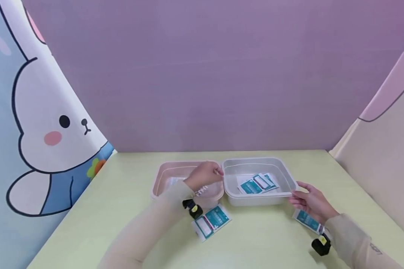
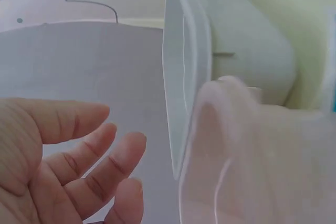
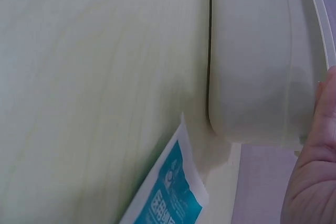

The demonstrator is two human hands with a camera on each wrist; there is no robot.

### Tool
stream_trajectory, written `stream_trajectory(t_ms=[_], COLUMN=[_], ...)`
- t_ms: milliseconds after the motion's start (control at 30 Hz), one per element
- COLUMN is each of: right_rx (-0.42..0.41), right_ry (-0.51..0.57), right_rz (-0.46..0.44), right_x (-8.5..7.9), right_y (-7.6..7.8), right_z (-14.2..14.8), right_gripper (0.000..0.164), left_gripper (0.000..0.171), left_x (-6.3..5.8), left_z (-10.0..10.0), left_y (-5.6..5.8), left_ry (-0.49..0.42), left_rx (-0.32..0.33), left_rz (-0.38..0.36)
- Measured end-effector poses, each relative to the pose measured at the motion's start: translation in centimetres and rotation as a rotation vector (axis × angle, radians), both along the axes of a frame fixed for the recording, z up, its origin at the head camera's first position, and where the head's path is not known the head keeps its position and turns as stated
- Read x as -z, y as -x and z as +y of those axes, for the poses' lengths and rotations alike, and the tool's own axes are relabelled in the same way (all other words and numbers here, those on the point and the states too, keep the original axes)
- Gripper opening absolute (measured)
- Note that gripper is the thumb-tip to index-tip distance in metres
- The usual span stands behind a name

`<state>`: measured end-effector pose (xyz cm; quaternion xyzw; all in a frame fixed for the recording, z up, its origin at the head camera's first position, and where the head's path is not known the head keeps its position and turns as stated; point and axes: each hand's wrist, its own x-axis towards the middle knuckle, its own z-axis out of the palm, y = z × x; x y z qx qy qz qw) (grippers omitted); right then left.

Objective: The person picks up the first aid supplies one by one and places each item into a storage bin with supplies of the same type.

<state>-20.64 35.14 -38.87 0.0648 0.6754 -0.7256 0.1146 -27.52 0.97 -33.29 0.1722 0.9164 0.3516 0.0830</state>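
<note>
A pale pink plastic bin (image 1: 157, 179) and a white plastic bin (image 1: 256, 201) stand side by side. My left hand (image 1: 204, 175) hovers over the pink bin's right side, near where the two rims meet. In the left wrist view its fingers (image 2: 100, 177) are loosely bent and apart from the thumb, with nothing between them. My right hand (image 1: 312, 203) grips the white bin's rim at the front right corner, thumb on top. Several teal-and-white packets (image 1: 258, 184) lie inside the white bin. The pink bin's contents are partly hidden by my left arm; a whitish packet (image 1: 176, 180) shows.
One teal-and-white packet (image 1: 213, 222) lies on the table in front of the pink bin. Another packet (image 1: 305, 219) lies below my right hand, partly covered by it. A purple panel (image 1: 202, 82) rises behind the pale yellow-green table (image 1: 256, 239), with printed panels at both sides.
</note>
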Motion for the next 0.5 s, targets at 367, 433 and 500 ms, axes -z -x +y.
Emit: stream_trajectory(t_ms=[367, 433, 500], right_rx=[-0.003, -0.005, -0.008], right_ry=[0.022, 0.026, 0.025], right_rz=[0.004, 0.002, -0.003], right_x=[0.0, 0.1, 0.2], right_y=[0.1, 0.1, 0.0], right_z=[0.3, 0.3, 0.2], right_gripper=[0.068, 0.068, 0.069], left_gripper=[0.009, 0.011, 0.013], left_x=[1.0, 1.3, 1.6], left_z=[-4.8, -5.5, -6.2], left_y=[-2.9, -3.1, -3.4], left_ry=[-0.136, -0.152, -0.162], left_rx=[0.013, 0.007, 0.006], left_rz=[-0.056, -0.059, -0.066])
